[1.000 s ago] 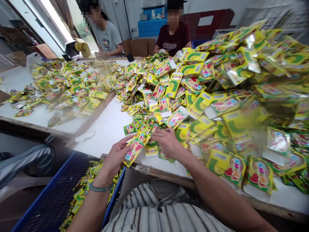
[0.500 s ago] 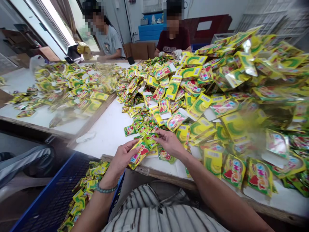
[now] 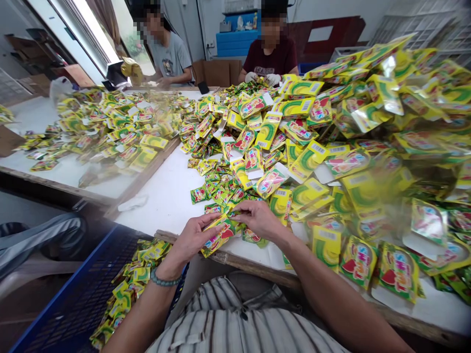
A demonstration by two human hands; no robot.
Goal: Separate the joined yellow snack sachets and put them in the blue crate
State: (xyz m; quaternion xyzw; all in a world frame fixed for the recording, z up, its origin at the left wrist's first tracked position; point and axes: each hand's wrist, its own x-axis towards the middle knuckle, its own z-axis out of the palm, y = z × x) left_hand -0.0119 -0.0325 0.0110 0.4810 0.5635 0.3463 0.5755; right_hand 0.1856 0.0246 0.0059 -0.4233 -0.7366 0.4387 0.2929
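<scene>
My left hand (image 3: 194, 238) is closed round a small yellow candy box (image 3: 220, 237) with a red watermelon picture, held tilted over the table's front edge. My right hand (image 3: 258, 219) pinches a small green candy sachet (image 3: 232, 214) at the upper right end of that box. The fingertips partly hide the sachet, so how far it sits inside cannot be made out. Just beyond my hands lie loose green sachets (image 3: 222, 197). Close by on the right is a heap of yellow boxes (image 3: 309, 159), many with white flaps standing open.
A blue plastic crate (image 3: 75, 294) holding yellow boxes stands below the table (image 3: 158, 201) on my left. Another pile of boxes (image 3: 121, 125) covers the left table. Across from me sit two people; one (image 3: 270, 59) wears white gloves.
My right hand has come in against the box's end with the green sachet. The box in my left hand has shifted slightly right, and the whole view has moved a little.
</scene>
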